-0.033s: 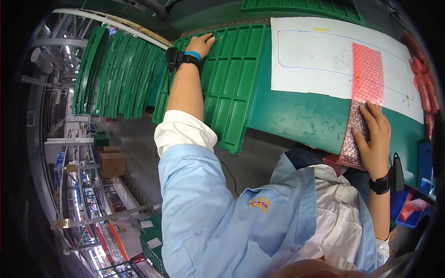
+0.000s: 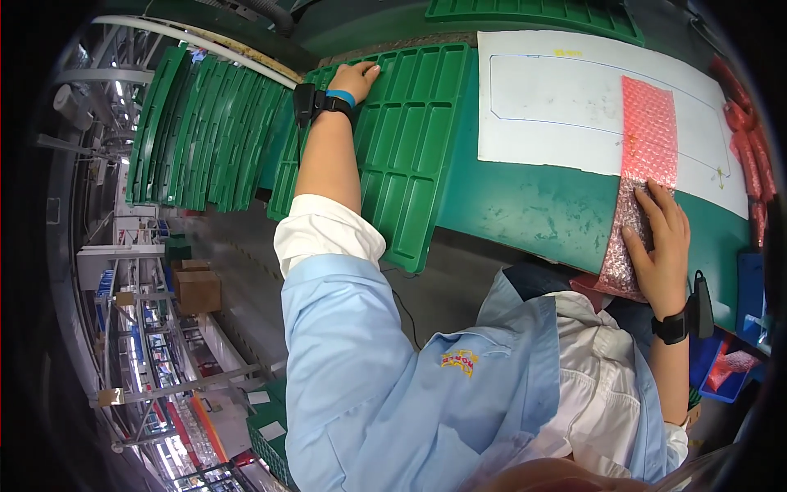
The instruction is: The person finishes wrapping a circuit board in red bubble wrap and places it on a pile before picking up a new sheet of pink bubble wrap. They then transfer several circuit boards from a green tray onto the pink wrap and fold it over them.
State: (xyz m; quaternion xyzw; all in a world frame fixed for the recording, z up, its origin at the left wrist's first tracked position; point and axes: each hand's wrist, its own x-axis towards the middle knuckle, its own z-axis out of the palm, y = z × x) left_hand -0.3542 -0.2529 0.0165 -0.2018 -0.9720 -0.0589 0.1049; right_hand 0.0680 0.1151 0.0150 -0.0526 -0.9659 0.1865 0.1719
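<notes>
A green plastic tray [image 2: 410, 176] divided into long compartments lies at the left end of the green table, its near end overhanging the edge. My left hand [image 2: 352, 82] is at its far left part, near the far rim. Those fingers are bent and close together; what they hold, if anything, is hidden. A long pink bubble-wrap sleeve [image 2: 649, 127] lies across a white sheet [image 2: 549, 102] and the table, its near end reaching the front edge. On its greyer near half rests my right hand [image 2: 664, 242], open, with fingers laid flat and thumb apart.
Several green trays [image 2: 209, 135] stand on edge in a row at the left. Another green tray [image 2: 533, 12] is at the far side. Pink wrapped pieces [image 2: 746, 143] lie at the right edge, above a blue bin [image 2: 725, 373]. A cardboard box [image 2: 198, 291] stands low at left.
</notes>
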